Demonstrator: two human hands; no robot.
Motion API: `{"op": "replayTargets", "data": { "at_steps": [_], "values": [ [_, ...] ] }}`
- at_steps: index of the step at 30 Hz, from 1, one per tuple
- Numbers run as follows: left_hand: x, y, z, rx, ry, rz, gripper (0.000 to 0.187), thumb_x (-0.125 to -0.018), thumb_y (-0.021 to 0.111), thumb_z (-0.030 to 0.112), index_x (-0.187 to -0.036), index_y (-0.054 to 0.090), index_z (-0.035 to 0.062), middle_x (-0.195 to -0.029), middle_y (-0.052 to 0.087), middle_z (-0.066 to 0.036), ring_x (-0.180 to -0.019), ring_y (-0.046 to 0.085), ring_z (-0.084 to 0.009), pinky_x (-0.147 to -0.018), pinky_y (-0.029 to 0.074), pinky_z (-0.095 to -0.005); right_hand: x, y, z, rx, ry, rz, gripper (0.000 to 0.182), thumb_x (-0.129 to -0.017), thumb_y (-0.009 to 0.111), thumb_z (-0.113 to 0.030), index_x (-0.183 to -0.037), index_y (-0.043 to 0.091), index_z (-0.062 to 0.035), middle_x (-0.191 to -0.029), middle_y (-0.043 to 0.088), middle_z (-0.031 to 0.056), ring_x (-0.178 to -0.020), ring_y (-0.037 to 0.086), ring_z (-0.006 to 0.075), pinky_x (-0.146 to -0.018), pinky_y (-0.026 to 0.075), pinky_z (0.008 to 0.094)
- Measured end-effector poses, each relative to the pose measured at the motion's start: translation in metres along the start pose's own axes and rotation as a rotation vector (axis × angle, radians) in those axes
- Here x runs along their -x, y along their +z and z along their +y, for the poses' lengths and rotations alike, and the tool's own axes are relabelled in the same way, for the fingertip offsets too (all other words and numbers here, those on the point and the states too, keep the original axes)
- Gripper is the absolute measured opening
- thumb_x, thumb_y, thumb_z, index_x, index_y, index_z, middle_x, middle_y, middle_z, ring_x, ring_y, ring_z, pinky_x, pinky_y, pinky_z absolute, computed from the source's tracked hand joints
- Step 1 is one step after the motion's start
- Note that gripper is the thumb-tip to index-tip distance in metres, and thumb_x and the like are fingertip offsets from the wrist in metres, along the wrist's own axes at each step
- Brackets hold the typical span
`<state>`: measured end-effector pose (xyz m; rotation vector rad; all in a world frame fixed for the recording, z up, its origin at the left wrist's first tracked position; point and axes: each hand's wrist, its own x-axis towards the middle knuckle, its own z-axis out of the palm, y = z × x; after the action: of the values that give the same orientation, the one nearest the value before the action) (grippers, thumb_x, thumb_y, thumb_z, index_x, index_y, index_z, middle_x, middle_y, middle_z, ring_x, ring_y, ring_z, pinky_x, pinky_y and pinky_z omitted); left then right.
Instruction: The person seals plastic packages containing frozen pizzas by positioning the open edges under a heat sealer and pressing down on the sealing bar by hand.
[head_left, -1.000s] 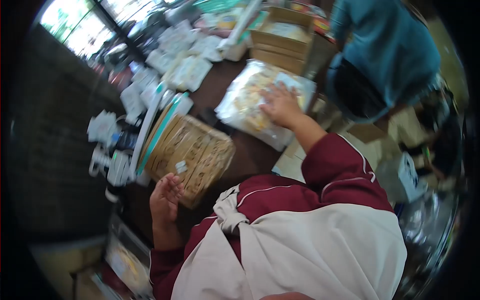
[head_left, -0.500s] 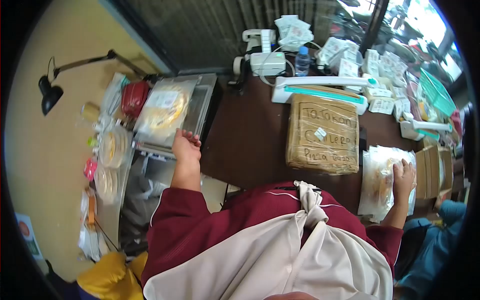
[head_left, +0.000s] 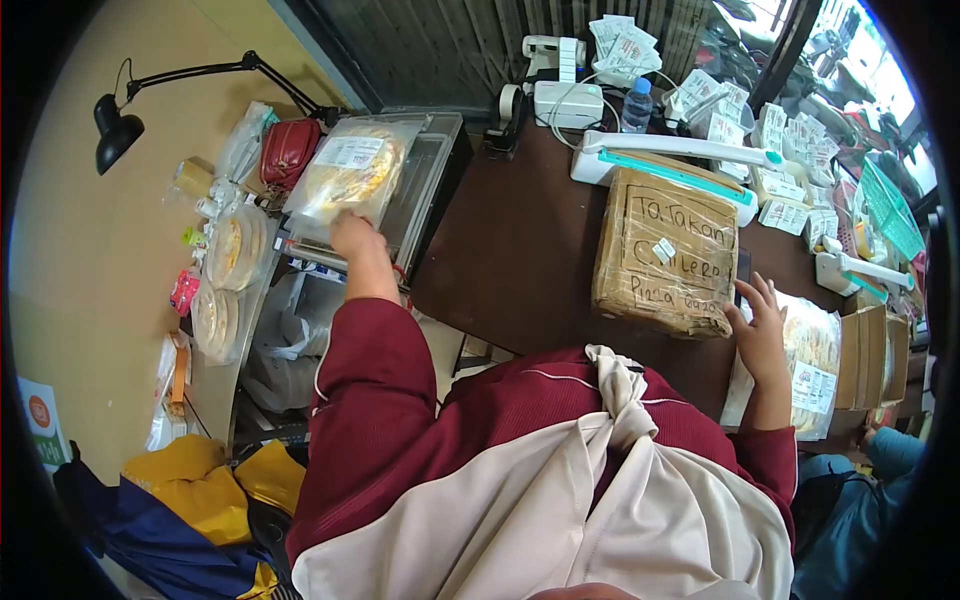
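Note:
My left hand [head_left: 357,237] is closed on the near edge of a clear bag holding a flat round pizza [head_left: 352,185]. That bag has a printed white label and lies on a metal-topped machine [head_left: 430,150] at the left. My right hand [head_left: 760,325] is open, fingers apart, right by the near right corner of a taped brown cardboard package [head_left: 665,250] with handwriting on it. Under and beside my right wrist lies another clear bagged pizza [head_left: 810,350] with a white label.
Beyond the package lies a white and teal bar sealer [head_left: 660,160], near a water bottle [head_left: 636,105] and a label printer [head_left: 568,105]. Bundles of printed packets [head_left: 720,105] line the window side. An opened cardboard box [head_left: 870,355] and another person's blue sleeve [head_left: 855,520] are at right.
My left hand has gone from open to closed at the bag's near edge. My right hand has lifted off the right bag and moved left toward the cardboard package. The view has shifted.

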<state>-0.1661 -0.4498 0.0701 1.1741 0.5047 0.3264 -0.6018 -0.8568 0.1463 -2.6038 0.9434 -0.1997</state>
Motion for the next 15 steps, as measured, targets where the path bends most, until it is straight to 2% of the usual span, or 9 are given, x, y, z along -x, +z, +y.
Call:
{"op": "replayTargets", "data": {
  "at_steps": [2,4,5,6,9,12,13,14,15],
  "values": [
    [0.032,0.024,0.028,-0.073,0.374,-0.017,0.017,-0.088,0.049,0.013,-0.078,0.052,0.0005,-0.076,0.056,-0.008,-0.063,0.051,-0.0225,-0.058,0.042,-0.0341,-0.002,-0.002,-0.009,-0.042,-0.074,0.027,0.038,-0.082,0.064,-0.027,-0.116,0.059,-0.0109,-0.137,0.043,0.0158,-0.133,0.029,0.0374,-0.107,0.012,0.0576],
    [0.021,0.030,0.052,-0.715,1.016,-0.059,0.017,-0.086,0.050,0.011,-0.090,0.058,-0.0035,-0.088,0.061,-0.012,-0.076,0.056,-0.0255,-0.071,0.045,-0.0359,-0.005,-0.010,-0.028,-0.068,-0.114,0.040,0.035,-0.082,0.064,-0.025,-0.114,0.060,-0.0104,-0.135,0.046,0.0151,-0.132,0.032,0.0370,-0.107,0.013,0.0575],
    [0.028,0.036,0.063,-0.630,1.029,-0.251,0.017,-0.087,0.051,0.010,-0.093,0.059,-0.0036,-0.093,0.062,-0.013,-0.080,0.058,-0.0254,-0.074,0.045,-0.0353,-0.008,-0.012,-0.036,-0.086,-0.168,0.073,0.034,-0.083,0.063,-0.025,-0.114,0.060,-0.0105,-0.133,0.047,0.0149,-0.131,0.033,0.0368,-0.107,0.015,0.0574],
    [0.068,0.053,0.091,-0.540,1.024,-0.461,0.019,-0.087,0.051,0.010,-0.096,0.060,-0.0036,-0.098,0.063,-0.015,-0.083,0.059,-0.0253,-0.077,0.046,-0.0346,-0.009,-0.015,-0.040,-0.097,-0.203,0.104,0.033,-0.083,0.063,-0.024,-0.113,0.061,-0.0105,-0.132,0.049,0.0147,-0.130,0.034,0.0367,-0.107,0.016,0.0574],
    [0.150,0.069,0.111,-0.157,0.534,-0.610,0.023,-0.089,0.046,0.013,-0.100,0.060,-0.0009,-0.099,0.062,-0.014,-0.089,0.060,-0.0243,-0.080,0.046,-0.0356,-0.014,-0.016,-0.060,-0.181,-0.317,0.111,0.030,-0.083,0.062,-0.024,-0.110,0.062,-0.0102,-0.128,0.052,0.0142,-0.128,0.037,0.0364,-0.106,0.020,0.0554],
    [0.196,0.068,0.110,0.070,0.126,-1.024,0.028,-0.091,0.046,0.017,-0.108,0.057,-0.0014,-0.108,0.062,-0.017,-0.099,0.060,-0.0277,-0.089,0.047,-0.0380,-0.020,-0.007,-0.071,-0.338,-0.373,0.070,0.036,-0.085,0.062,-0.024,-0.116,0.058,-0.0069,-0.126,0.053,0.0157,-0.126,0.041,0.0344,-0.105,0.025,0.0499],
    [0.205,0.069,0.099,0.125,-0.098,-1.096,0.030,-0.091,0.046,0.019,-0.111,0.055,-0.0022,-0.112,0.060,-0.019,-0.103,0.059,-0.0291,-0.091,0.046,-0.0404,-0.022,0.001,-0.073,-0.400,-0.386,0.055,0.040,-0.085,0.062,-0.024,-0.120,0.055,-0.0054,-0.126,0.053,0.0165,-0.125,0.042,0.0334,-0.105,0.027,0.0476],
    [0.213,0.072,0.084,0.177,-0.325,-1.158,0.034,-0.091,0.047,0.021,-0.114,0.053,-0.0029,-0.116,0.058,-0.021,-0.107,0.058,-0.0305,-0.094,0.046,-0.0428,-0.025,0.015,-0.071,-0.603,-0.289,0.096,0.043,-0.087,0.061,-0.024,-0.123,0.051,-0.0028,-0.125,0.053,0.0173,-0.124,0.043,0.0315,-0.104,0.029,0.0441],
    [0.227,0.074,0.068,0.181,-0.416,-1.181,0.039,-0.092,0.048,0.027,-0.117,0.051,-0.0027,-0.121,0.055,-0.022,-0.110,0.056,-0.0326,-0.096,0.045,-0.0462,-0.029,0.034,-0.068,-0.806,-0.194,0.141,0.047,-0.088,0.061,-0.023,-0.126,0.046,-0.0002,-0.125,0.053,0.0181,-0.122,0.045,0.0296,-0.102,0.031,0.0406]
  ]
}}
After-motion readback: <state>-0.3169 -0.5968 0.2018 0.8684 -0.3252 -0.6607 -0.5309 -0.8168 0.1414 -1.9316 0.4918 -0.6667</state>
